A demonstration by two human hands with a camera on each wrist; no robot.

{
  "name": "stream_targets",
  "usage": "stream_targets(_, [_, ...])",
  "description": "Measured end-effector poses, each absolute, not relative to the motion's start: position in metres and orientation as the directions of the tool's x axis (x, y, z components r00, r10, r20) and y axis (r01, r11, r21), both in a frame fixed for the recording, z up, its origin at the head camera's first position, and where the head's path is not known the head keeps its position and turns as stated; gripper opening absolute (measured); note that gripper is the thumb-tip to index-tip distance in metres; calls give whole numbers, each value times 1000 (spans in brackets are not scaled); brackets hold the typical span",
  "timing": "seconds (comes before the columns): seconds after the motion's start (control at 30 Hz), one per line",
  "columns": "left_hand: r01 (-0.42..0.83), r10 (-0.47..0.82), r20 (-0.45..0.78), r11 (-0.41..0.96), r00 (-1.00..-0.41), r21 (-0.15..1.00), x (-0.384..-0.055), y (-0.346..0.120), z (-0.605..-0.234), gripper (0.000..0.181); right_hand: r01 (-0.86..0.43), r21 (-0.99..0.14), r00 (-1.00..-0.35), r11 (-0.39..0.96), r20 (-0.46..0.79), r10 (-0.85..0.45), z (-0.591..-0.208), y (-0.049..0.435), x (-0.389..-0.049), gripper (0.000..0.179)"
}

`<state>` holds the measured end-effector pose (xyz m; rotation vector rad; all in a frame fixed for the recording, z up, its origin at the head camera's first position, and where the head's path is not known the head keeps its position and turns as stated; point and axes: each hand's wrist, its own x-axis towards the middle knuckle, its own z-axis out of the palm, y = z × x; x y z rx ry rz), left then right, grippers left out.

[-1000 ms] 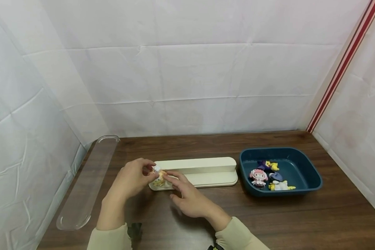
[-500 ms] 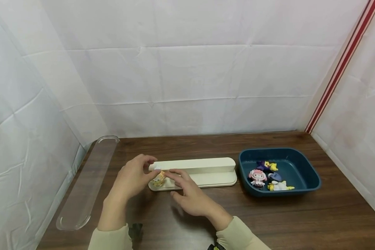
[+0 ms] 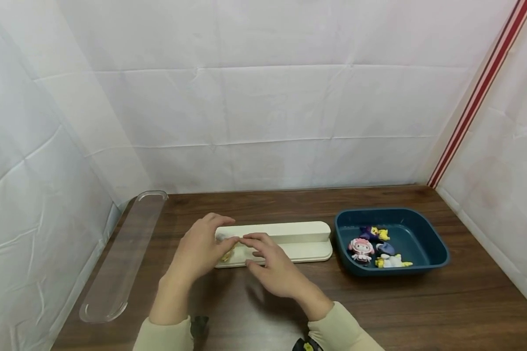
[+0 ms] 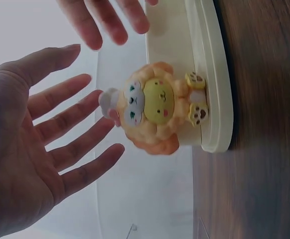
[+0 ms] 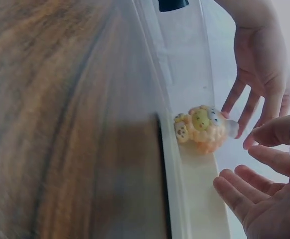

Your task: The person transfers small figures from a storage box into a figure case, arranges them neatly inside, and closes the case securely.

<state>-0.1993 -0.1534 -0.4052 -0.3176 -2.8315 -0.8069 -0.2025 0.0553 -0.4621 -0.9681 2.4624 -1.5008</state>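
Figurine [image 4: 157, 107], clear in left wrist view — mostly covered in head view, left hand [image 3: 202, 248] and right hand [image 3: 280, 270] spread

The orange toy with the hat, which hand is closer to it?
Left. The left hand is just beside the orange toy, close to its white hat. The right hand is farther off, to the toy's right in the head view.
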Motion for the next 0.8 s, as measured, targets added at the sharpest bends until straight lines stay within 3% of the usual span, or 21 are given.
stream_targets(0.23, [285, 176, 257, 823, -950, 492, -198, -138, -402, 39, -465, -821, -817, 332, 253, -519, -449, 67, -206, 41])
stream_targets(0.53, [386, 247, 342, 812, -907, 437, -196, -122, -403, 37, -458, -788, -851, 412, 255, -459, -444, 86, -212, 42])
stream_targets(0.8, [399, 257, 353, 811, -900, 427, -194, -116, -406, 36, -428, -791, -871, 438, 231, -434, -441, 102, -210, 39])
